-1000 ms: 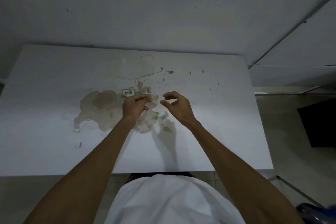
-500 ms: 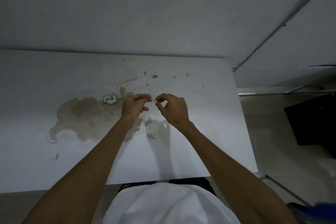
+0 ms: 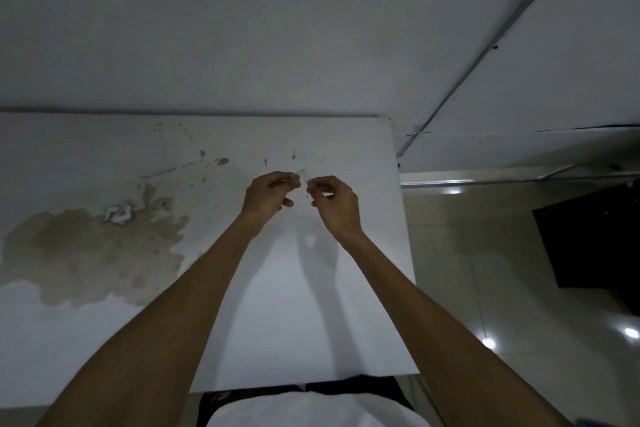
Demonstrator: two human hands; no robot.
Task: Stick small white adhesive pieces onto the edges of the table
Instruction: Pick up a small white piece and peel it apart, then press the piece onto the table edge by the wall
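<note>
Both your hands pinch one small pale piece above the right part of the table.

You have two hands up: your left hand and your right hand, fingertips drawn together and almost meeting, with a tiny whitish adhesive piece caught between them; it is too small and blurred to tell its shape or which hand truly grips it. Two more white angular pieces lie side by side, touching, on the white table, well to the left of your hands, at the upper edge of one large brown stain. Small brown specks dot the tabletop beyond your fingers. The table's right edge is near your right hand, with glossy floor tiles and one dark object beyond it. Nothing blocks your hands.
</note>
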